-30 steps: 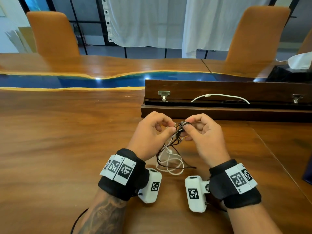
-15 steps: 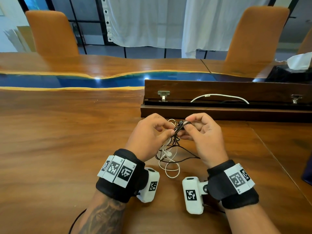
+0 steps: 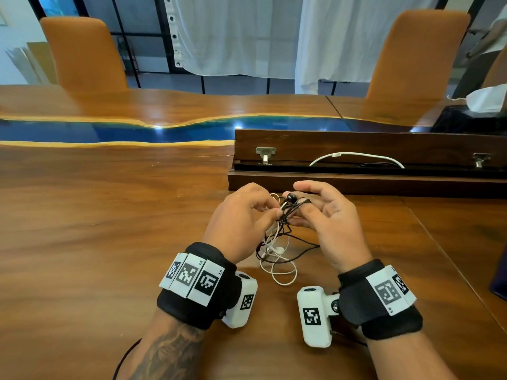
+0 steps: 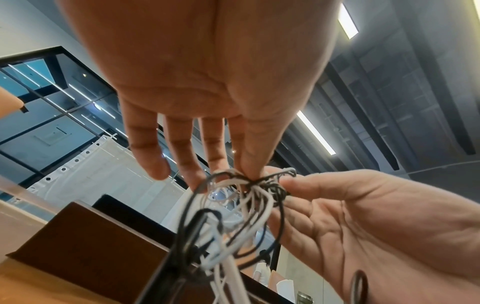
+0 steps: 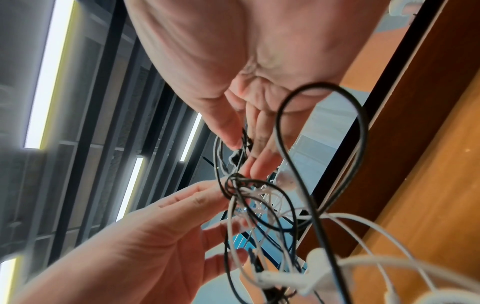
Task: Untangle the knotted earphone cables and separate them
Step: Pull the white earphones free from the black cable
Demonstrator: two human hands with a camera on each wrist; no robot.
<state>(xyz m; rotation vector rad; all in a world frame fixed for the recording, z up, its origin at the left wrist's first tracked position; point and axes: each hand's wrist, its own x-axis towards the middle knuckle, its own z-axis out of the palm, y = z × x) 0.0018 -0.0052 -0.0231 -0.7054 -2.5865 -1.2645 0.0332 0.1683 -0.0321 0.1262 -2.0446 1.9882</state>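
- Wooden table (image 3: 109, 229): wide bare surface left of the knot; ample room there to lay out a freed cable.
- Left hand (image 3: 241, 220): thumb and forefinger pinch the knot's left side; other fingers loosely extended.
- Knot (image 3: 285, 212): black cable (image 3: 301, 242) and white cable (image 3: 279, 272) remain intertwined, held just above the table; loose loops trail nearer the person. Judged early; nothing separated.
- Right hand (image 3: 329, 223): fingertips pinch black strands right of the knot.
- Wooden box (image 3: 356, 179): long edge just beyond the knot, limiting forward pulls.
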